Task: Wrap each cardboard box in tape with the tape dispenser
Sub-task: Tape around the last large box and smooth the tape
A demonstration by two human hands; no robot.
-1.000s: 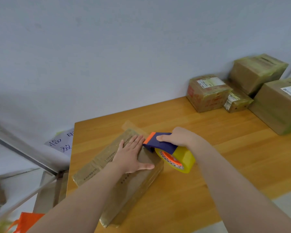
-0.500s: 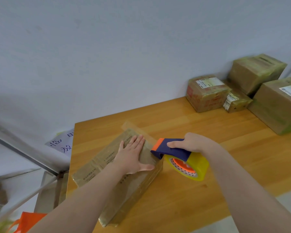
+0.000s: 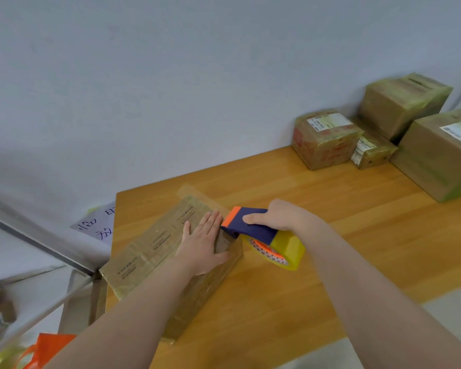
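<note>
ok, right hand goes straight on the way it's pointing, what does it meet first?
Likely the left hand, flat on the cardboard box: its fingers lie just ahead of the tape dispenser the right hand grips. Gap unclear.

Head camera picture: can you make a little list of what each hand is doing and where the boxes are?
left hand: lies flat on the long box
right hand: grips the tape dispenser at the box's right edge
tape roll: yellow, on the dispenser
long box: on the wooden table
other boxes: four, far right by the wall
</note>
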